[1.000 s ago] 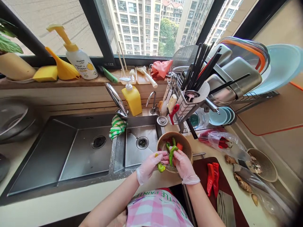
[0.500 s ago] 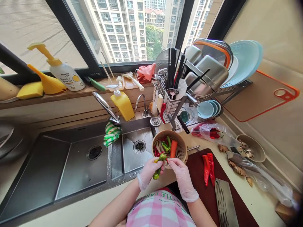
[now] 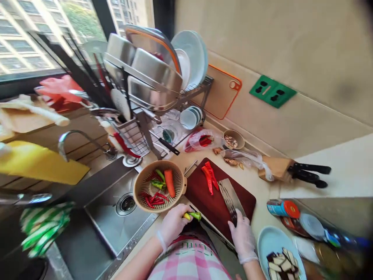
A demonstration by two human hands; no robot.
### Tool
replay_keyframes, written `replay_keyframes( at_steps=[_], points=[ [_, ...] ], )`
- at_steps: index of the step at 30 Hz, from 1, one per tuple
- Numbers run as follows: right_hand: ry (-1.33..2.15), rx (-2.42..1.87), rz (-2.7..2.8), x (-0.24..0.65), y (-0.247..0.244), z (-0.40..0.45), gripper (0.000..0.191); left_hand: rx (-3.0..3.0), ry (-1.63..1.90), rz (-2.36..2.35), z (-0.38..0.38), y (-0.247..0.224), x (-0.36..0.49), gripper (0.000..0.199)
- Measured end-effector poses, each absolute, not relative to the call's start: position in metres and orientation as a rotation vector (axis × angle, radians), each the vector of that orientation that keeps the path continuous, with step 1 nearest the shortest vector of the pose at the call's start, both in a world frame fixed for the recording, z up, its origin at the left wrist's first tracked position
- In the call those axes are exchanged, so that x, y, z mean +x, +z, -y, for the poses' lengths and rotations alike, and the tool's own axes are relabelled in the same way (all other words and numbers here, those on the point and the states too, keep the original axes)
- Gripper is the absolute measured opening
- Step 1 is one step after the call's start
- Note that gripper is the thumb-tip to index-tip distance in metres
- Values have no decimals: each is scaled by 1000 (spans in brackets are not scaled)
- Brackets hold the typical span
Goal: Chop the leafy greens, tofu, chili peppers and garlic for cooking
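Note:
My left hand, in a clear glove, is closed around a green pepper in front of the colander. My gloved right hand has its fingers around the dark handle of a cleaver, whose blade lies on the dark red cutting board. Two long red peppers lie on the board, left of the blade. The beige colander holds a carrot, green peppers and several small red chillies.
The sink is at the left, with a faucet behind. A dish rack holds pans and plates. Bagged red peppers, ginger and a knife block line the counter. A plate of cut pieces and jars stand at right.
The view has swung to the right. My right hand has left the green pepper and moved right to the cleaver handle. My left hand still holds the pepper.

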State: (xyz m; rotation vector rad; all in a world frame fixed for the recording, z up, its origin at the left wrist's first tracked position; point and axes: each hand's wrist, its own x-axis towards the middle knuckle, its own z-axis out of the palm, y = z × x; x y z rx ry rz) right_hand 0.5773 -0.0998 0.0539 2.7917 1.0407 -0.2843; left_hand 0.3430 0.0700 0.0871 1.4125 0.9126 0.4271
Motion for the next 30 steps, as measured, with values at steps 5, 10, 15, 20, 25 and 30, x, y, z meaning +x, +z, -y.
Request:
replay_keyframes(
  at_steps=[5, 10, 15, 20, 25, 30],
  points=[
    [-379, 2731, -943, 570, 59, 98, 52, 1590, 218, -950, -75, 72, 402, 12],
    [-465, 3033, -875, 567, 66, 117, 53, 1798, 126, -888, -68, 56, 465, 6],
    [-635, 3501, -838, 565, 67, 163, 44, 1829, 113, -824, -47, 45, 522, 7],
    [-561, 3618, -890, 559, 67, 179, 47, 1805, 156, -860, -41, 42, 519, 29],
    [-689, 3406, -1160, 565, 79, 151, 44, 2023, 32, -914, -35, 47, 510, 16],
    [-792, 3120, -1096, 578, 96, 127, 39, 2375, -261, -908, -30, 53, 519, 15]
  ],
)
